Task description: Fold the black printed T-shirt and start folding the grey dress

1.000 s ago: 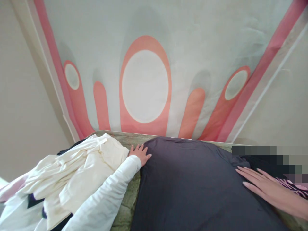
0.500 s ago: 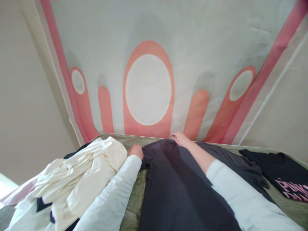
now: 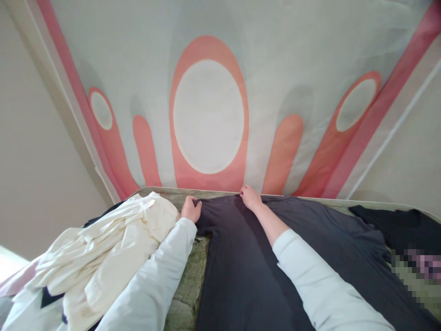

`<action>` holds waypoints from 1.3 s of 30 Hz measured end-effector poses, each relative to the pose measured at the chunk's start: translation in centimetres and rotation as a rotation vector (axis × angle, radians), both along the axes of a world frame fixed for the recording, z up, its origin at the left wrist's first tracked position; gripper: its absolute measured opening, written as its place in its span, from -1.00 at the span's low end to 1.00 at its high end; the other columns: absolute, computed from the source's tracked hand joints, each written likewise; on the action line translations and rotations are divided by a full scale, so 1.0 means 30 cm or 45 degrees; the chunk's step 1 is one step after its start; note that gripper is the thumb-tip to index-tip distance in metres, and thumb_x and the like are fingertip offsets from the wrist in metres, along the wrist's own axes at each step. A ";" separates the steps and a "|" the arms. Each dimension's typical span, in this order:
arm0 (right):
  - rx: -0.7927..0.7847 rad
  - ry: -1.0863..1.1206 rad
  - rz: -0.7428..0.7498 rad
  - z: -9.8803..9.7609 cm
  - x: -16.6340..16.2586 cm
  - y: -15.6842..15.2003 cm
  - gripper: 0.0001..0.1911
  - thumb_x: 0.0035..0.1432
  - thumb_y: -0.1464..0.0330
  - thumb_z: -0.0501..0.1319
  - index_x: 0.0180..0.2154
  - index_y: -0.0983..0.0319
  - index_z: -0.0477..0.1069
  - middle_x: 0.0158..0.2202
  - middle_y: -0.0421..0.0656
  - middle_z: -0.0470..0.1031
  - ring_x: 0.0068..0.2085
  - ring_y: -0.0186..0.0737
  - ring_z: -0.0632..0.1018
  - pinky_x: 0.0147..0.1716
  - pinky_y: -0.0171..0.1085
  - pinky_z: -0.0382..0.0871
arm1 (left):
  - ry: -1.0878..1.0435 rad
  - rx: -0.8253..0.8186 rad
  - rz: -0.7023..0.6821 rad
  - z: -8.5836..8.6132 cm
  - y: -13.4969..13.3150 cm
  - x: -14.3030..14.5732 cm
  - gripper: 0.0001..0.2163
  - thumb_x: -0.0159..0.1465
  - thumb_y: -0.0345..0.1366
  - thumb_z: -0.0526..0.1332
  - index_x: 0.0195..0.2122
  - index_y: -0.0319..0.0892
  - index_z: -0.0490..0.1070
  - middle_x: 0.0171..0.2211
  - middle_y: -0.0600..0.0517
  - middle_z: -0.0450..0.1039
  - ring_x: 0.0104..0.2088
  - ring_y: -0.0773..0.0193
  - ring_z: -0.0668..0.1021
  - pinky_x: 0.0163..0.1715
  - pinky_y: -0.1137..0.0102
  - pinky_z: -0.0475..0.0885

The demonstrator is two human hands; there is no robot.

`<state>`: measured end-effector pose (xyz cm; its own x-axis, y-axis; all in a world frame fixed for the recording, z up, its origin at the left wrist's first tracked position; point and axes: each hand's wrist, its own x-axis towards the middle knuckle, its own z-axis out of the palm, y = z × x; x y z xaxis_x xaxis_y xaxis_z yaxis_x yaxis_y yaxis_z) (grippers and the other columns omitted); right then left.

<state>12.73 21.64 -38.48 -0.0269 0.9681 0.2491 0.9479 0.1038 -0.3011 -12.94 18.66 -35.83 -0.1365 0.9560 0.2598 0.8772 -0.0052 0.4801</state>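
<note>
A dark grey shirt (image 3: 248,266) is lying spread across the middle of the worktop (image 3: 186,285), its upper edge running near the far rim and its body reaching down past the bottom of the view. The left hand (image 3: 191,209) is gripping the end of the shirt's left-side sleeve, the grip closed, with the thumb pressing on the cloth and the fingers curling in. The right hand (image 3: 251,197) is holding the shirt's top edge farther to the right, near the worktop's far rim; this grip is also closed, its fingers bunching together at the fabric, though the tips are partly hiding behind the hand. Both arms are wearing pale sleeves, and the right forearm is crossing over the dark cloth. Just beside the left hand, a cream garment (image 3: 120,248) is lying in loose folds, partly covering a white garment (image 3: 25,312) with dark patches, while a pink cloth (image 3: 20,280) is showing at the far left. On the right, a black garment (image 3: 409,225) is lying next to the shirt, its lower part blurring into coarse squares. Behind the worktop, a pale grey panel (image 3: 282,55) is displaying coral shapes and white ovals.
</note>
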 end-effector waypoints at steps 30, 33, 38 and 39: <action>0.043 -0.236 0.151 0.024 -0.058 -0.011 -0.72 0.25 0.34 -0.02 -0.20 0.22 0.44 -0.21 -0.07 0.41 -0.17 -0.17 0.43 -0.27 -0.31 0.18 | 0.731 -0.024 -0.128 -0.001 -0.046 0.014 -0.82 0.20 -0.24 0.08 -0.30 -0.13 0.45 -0.23 -0.07 0.41 -0.16 0.09 0.45 -0.20 0.26 0.34; 0.032 -0.261 0.128 0.021 -0.064 -0.010 -0.68 0.26 0.39 -0.09 -0.23 0.27 0.44 -0.20 -0.02 0.41 -0.18 -0.14 0.43 -0.27 -0.27 0.17 | 0.715 -0.049 -0.145 0.005 -0.047 0.012 -0.84 0.20 -0.29 0.07 -0.33 -0.14 0.44 -0.25 -0.07 0.42 -0.19 0.12 0.46 -0.23 0.30 0.36; 0.067 -0.266 0.083 0.030 -0.067 -0.023 -0.66 0.27 0.43 -0.13 -0.20 0.26 0.41 -0.17 -0.02 0.40 -0.16 -0.14 0.42 -0.25 -0.26 0.17 | 0.706 0.000 -0.109 0.043 -0.070 0.023 -0.83 0.23 -0.39 0.01 -0.28 -0.18 0.38 -0.23 -0.09 0.38 -0.16 0.17 0.44 -0.18 0.33 0.35; 0.078 -0.262 0.072 0.032 -0.067 -0.026 -0.66 0.27 0.43 -0.14 -0.19 0.26 0.40 -0.16 -0.02 0.39 -0.15 -0.14 0.42 -0.24 -0.26 0.18 | 0.716 0.015 -0.088 0.050 -0.075 0.026 -0.83 0.24 -0.40 0.00 -0.27 -0.19 0.37 -0.21 -0.10 0.37 -0.16 0.16 0.43 -0.18 0.32 0.35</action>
